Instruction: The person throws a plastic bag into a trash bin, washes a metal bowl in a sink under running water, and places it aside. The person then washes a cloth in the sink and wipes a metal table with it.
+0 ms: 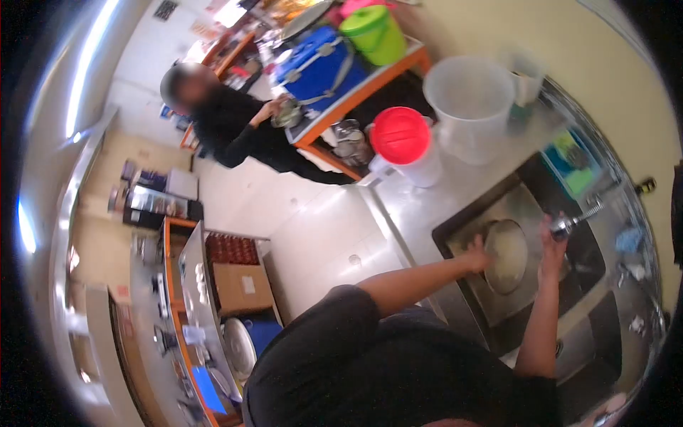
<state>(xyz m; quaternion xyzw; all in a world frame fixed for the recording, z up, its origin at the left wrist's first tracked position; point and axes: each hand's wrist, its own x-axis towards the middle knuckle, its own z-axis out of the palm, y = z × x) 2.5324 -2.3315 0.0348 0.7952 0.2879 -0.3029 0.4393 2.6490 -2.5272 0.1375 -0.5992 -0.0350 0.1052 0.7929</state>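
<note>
A shiny metal tap head partly hides the bare right hand; the pale contents of the round metal bowl are too blurred to tell.

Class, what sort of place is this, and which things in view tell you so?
Probably a working kitchen, perhaps a commercial one. The clues are a metal sink with a round bowl in it, a red-lidded pitcher and a large translucent jug beside it.
</note>
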